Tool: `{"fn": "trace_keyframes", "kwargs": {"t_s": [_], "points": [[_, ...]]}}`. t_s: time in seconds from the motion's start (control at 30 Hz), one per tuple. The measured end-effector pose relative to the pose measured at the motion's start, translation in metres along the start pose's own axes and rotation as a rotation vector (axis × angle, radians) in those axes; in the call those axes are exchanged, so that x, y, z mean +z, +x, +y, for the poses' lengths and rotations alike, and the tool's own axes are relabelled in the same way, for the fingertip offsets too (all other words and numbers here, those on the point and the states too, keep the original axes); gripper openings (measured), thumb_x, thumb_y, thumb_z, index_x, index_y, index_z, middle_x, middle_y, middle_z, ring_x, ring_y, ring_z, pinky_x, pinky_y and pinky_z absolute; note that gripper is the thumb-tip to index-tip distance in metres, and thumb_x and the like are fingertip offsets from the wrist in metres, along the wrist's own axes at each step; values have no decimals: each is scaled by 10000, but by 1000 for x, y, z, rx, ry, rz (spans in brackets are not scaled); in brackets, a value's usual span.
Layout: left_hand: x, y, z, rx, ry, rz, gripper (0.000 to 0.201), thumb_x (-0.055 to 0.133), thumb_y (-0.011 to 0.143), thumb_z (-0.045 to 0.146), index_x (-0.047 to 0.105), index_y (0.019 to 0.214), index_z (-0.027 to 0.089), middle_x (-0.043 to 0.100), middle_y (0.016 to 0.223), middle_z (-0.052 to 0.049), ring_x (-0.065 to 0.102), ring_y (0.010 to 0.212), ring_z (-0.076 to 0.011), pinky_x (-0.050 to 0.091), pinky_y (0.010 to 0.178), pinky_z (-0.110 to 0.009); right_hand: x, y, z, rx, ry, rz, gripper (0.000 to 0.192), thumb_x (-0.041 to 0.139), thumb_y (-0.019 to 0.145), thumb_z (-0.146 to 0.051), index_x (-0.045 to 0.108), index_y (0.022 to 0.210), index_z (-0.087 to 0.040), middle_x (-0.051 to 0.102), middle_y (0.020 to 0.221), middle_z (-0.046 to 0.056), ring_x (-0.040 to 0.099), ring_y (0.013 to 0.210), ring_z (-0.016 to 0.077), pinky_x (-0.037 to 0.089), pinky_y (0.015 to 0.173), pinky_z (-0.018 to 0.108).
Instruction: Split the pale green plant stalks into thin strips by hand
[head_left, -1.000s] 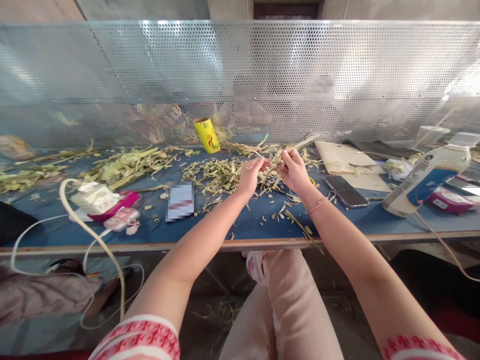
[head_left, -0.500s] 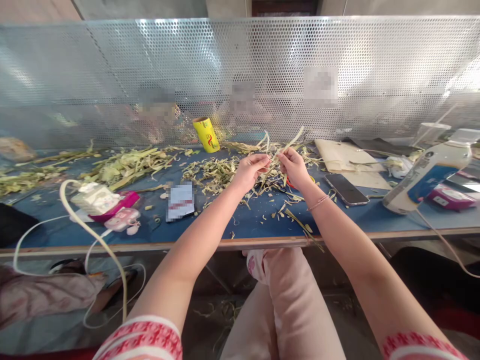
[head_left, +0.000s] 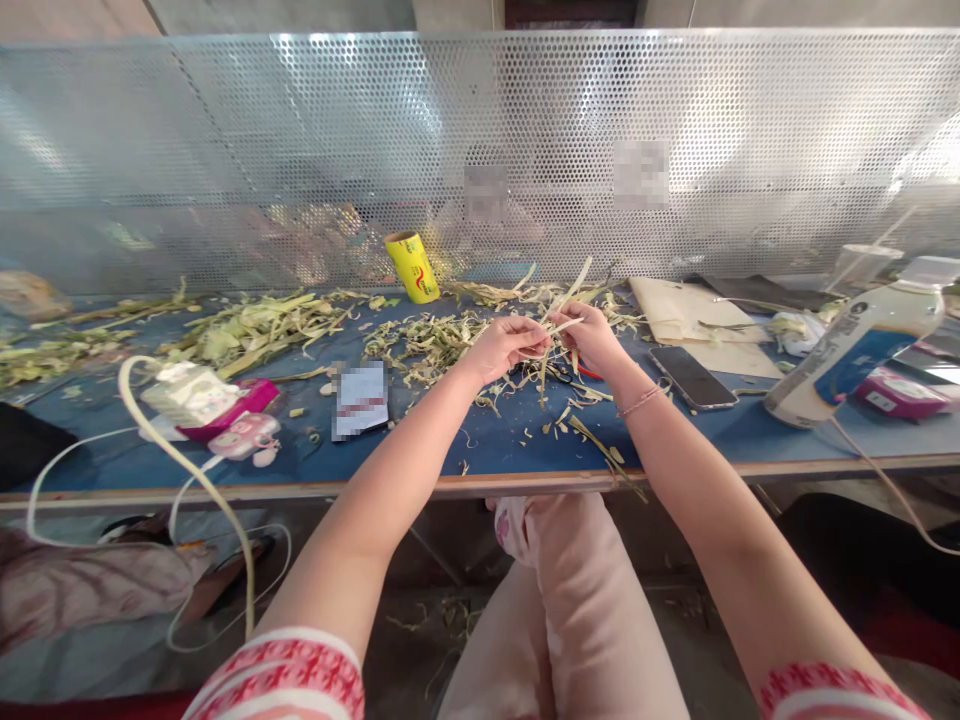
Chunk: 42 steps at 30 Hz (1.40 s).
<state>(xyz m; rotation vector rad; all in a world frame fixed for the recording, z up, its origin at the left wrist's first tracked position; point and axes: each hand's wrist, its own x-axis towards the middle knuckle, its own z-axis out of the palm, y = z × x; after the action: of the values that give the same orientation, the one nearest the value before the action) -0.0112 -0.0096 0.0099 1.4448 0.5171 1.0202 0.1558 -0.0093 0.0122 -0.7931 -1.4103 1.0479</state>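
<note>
My left hand [head_left: 504, 346] and my right hand [head_left: 594, 338] are close together above the blue table, fingertips nearly touching. Both are closed in a pinch on pale green plant strips [head_left: 576, 280], which cross between the fingers. One strip end sticks up past my right hand, and another hangs down below the fingertips. Just under the hands lies a heap of curled plant scraps [head_left: 431, 343]. Something with a red-orange handle [head_left: 591, 371] shows partly beneath my right hand; the rest is hidden.
A phone [head_left: 691, 378] and a tilted bottle [head_left: 855, 340] are on the right, with beige sheets [head_left: 694, 315] behind. Left are a yellow tube [head_left: 412, 268], a packet [head_left: 361, 400], a strip pile [head_left: 259, 335] and a corded pink-and-white device [head_left: 225, 410]. A perforated metal screen [head_left: 480, 110] stands behind.
My hands have drawn closer, with the right hand slightly lower and its fingers overlapping the left's. The strips have shifted, and one now hangs below the fingertips.
</note>
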Motion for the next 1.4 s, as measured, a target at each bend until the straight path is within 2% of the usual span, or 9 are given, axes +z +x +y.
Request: {"fn": "trace_keyframes", "kwargs": {"t_s": [0.17, 0.33, 0.53, 0.67, 0.83, 1.0, 1.1, 1.23, 1.4], "points": [[0, -1, 5, 3, 152, 8, 286, 673, 775, 390, 539, 673, 159, 545, 622, 22, 523, 573, -67, 460, 618, -240, 0, -2, -2, 32, 36, -28, 275, 765, 655, -324, 538, 635, -168, 376, 483, -82, 272, 419, 19, 176, 401, 184], [-2, 0, 6, -67, 256, 48, 249, 661, 781, 372, 541, 702, 169, 540, 669, 11, 528, 629, -85, 453, 638, -243, -1, -1, -2, 71, 99, -73, 261, 759, 676, -349, 590, 648, -152, 418, 503, -62, 281, 427, 19, 192, 404, 181], [-4, 1, 2, -9, 293, -53, 285, 687, 761, 385, 545, 659, 159, 539, 612, 11, 492, 581, -76, 412, 622, -253, -2, -2, -5, 120, 182, -37, 258, 698, 734, -397, 653, 724, -144, 602, 656, 25, 541, 579, 83, 371, 488, 190], [-3, 2, -1, 1, 233, -64, 310, 699, 758, 408, 541, 661, 159, 503, 560, 25, 446, 521, -62, 372, 556, -235, -4, 2, 0, 121, 151, -74, 124, 676, 723, -279, 645, 728, -160, 612, 661, 22, 581, 637, 114, 467, 628, 250], [-1, 3, 1, -86, 143, 123, 250, 654, 812, 356, 524, 718, 164, 578, 641, 2, 442, 499, -51, 403, 553, -235, -10, 7, 9, -83, -168, -76, 185, 591, 721, -206, 664, 887, -168, 614, 750, 26, 546, 677, 127, 452, 681, 292], [-2, 4, 3, -128, 58, 248, 251, 621, 838, 358, 483, 737, 174, 672, 731, -29, 556, 560, -75, 482, 655, -262, -14, 0, 6, -575, -680, 121, 471, 569, 705, -140, 581, 1173, -195, 558, 1147, 120, 515, 1037, 237, 448, 899, 424], [-3, 5, 3, -134, 19, 267, 261, 647, 816, 377, 498, 748, 174, 659, 698, -8, 600, 585, -79, 483, 634, -232, -11, -5, 6, -774, -878, 18, 399, 555, 777, -158, 599, 1167, -229, 518, 1144, 115, 482, 1083, 244, 419, 948, 441], [-4, 5, 1, -93, -11, 270, 281, 688, 778, 385, 528, 730, 159, 613, 648, 14, 575, 545, -63, 449, 554, -198, -2, -11, 9, -852, -1105, -219, 217, 539, 875, -254, 683, 1038, -266, 515, 1158, 96, 472, 1010, 228, 385, 954, 445], [-4, 5, 1, -68, 3, 249, 258, 714, 753, 364, 572, 766, 149, 635, 690, 6, 544, 529, -52, 399, 485, -179, 6, -14, 11, -796, -1220, -217, 238, 492, 919, -331, 720, 896, -270, 547, 1143, 87, 446, 1006, 242, 369, 916, 439]]}}
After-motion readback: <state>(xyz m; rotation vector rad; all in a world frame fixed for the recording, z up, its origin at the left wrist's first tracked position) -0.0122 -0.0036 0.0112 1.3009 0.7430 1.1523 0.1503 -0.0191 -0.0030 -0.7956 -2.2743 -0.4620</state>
